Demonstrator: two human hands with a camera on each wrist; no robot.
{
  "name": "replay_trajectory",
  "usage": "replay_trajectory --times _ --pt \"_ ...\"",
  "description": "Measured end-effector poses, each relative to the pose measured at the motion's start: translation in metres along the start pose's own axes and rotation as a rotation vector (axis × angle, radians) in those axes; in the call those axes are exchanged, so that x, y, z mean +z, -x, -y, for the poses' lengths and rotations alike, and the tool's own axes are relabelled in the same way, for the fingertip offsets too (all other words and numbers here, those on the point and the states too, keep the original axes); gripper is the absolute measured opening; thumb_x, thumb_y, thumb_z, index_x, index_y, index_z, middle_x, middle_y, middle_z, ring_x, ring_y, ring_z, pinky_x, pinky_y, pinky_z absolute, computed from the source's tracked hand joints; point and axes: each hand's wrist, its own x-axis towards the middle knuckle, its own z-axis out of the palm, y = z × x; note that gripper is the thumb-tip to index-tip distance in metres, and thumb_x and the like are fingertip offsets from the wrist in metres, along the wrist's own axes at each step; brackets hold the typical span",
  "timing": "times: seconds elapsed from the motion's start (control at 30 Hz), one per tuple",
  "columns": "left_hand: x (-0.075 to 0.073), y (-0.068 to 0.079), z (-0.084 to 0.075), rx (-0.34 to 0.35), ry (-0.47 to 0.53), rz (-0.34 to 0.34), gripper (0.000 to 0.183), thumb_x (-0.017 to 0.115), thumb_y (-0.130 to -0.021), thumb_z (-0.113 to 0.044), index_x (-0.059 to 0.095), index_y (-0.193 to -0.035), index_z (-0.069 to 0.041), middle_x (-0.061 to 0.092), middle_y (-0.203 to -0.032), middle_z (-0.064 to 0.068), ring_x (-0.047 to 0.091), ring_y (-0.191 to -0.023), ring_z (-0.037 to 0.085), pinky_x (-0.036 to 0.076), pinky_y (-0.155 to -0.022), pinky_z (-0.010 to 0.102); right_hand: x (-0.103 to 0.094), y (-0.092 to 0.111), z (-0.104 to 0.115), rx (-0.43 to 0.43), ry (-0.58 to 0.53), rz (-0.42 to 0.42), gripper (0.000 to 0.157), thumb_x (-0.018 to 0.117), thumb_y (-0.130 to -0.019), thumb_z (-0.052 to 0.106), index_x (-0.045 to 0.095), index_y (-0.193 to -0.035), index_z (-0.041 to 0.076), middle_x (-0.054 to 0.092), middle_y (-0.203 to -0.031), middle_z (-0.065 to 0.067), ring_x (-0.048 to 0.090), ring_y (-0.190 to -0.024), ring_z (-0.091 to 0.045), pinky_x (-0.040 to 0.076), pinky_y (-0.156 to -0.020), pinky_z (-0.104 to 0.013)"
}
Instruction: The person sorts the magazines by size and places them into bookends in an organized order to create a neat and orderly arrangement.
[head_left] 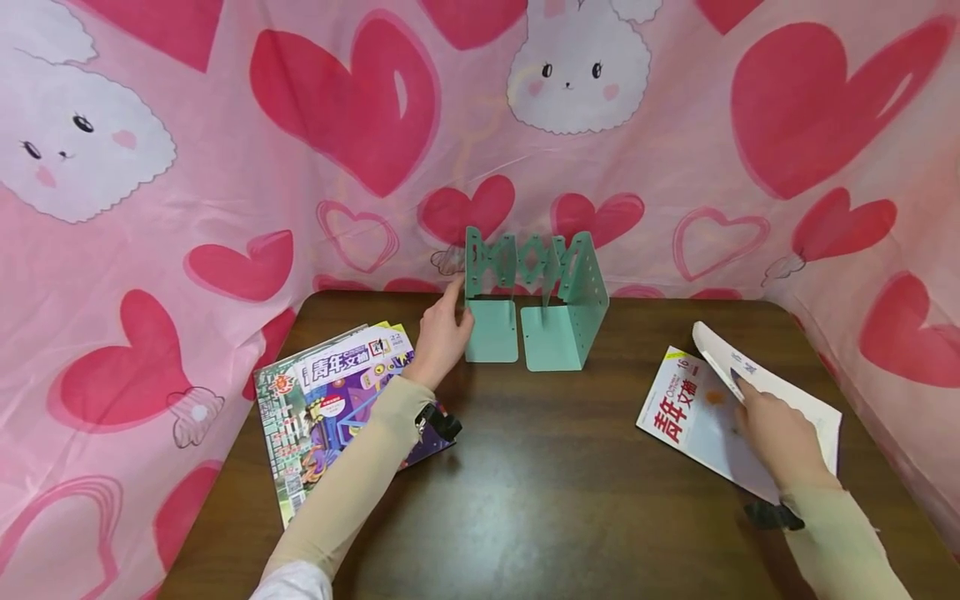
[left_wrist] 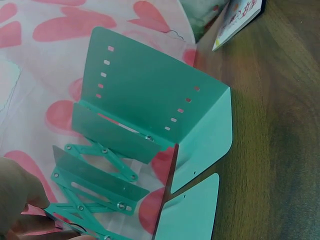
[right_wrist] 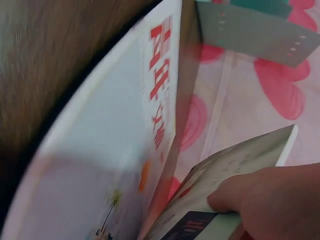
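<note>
A green metal expandable bookend [head_left: 592,292] with accordion links stands toward the back of the table. My left hand [head_left: 444,337] grips its left end panel; in the left wrist view the fingers [left_wrist: 22,187] are around the panel's edge, partly cut off by the frame. At the right, my right hand [head_left: 780,437] pinches a pale magazine [right_wrist: 230,165] by its edge, tilted up and bent. Beneath it a magazine with a red title [head_left: 678,400] lies on the table, partly covered by the hand and the raised one.
Several magazines [head_left: 337,392] lie overlapped at the left, under my left forearm. The brown wooden table [head_left: 555,483] meets a pink cloth with hearts and rabbits [head_left: 420,100] behind and at both sides.
</note>
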Motion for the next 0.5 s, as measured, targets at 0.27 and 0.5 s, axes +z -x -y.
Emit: replay_trajectory --times 0.27,0.5 --pt "0.000 0.001 0.001 -0.002 0.012 -0.006 0.052 0.055 -0.090 -0.016 0.042 -0.140 -0.026 0.062 -0.119 0.005 0.062 -0.088 0.019 0.049 -0.079 0.043 -0.007 0.014 0.010 0.018 -0.075 -0.176 0.040 0.054 -0.083 0.003 0.048 -0.122 -0.005 0.056 -0.081 -0.037 0.050 -0.051 -0.044 0.033 -0.041 -0.055" --pt "0.000 0.001 0.002 0.014 0.008 -0.010 0.051 0.056 -0.090 -0.017 0.042 -0.139 -0.024 0.063 -0.118 0.006 0.062 -0.089 0.020 0.049 -0.080 0.043 -0.013 0.022 0.018 0.061 -0.191 -0.410 0.025 0.054 -0.089 0.005 0.052 -0.111 -0.006 0.059 -0.077 -0.035 0.052 -0.053 -0.049 0.033 -0.045 -0.058"
